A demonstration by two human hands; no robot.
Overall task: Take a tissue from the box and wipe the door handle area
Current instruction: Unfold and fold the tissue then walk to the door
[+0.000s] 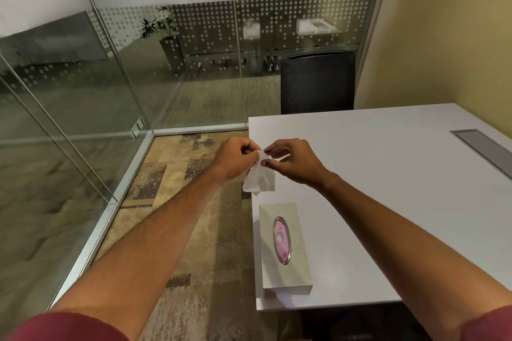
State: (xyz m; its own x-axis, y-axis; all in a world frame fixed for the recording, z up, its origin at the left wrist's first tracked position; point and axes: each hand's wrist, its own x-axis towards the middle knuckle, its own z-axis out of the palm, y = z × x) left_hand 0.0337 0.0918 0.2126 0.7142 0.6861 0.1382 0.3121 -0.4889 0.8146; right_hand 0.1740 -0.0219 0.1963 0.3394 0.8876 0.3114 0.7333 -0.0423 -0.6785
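A white tissue (260, 178) hangs crumpled between both hands, above the left edge of the white table (374, 174). My left hand (235, 156) pinches its top from the left. My right hand (291, 159) pinches the same top edge from the right, so the fingertips nearly meet. The tissue box (285, 249), pale grey with a pink oval opening ringed in metal, lies flat near the table's front left corner, below the hands. No door handle shows in this view.
Glass walls (83, 91) with metal frames run along the left and the far side. Patterned carpet (180, 202) covers the floor left of the table. A dark chair (317, 83) stands behind the table. A yellow wall is on the right.
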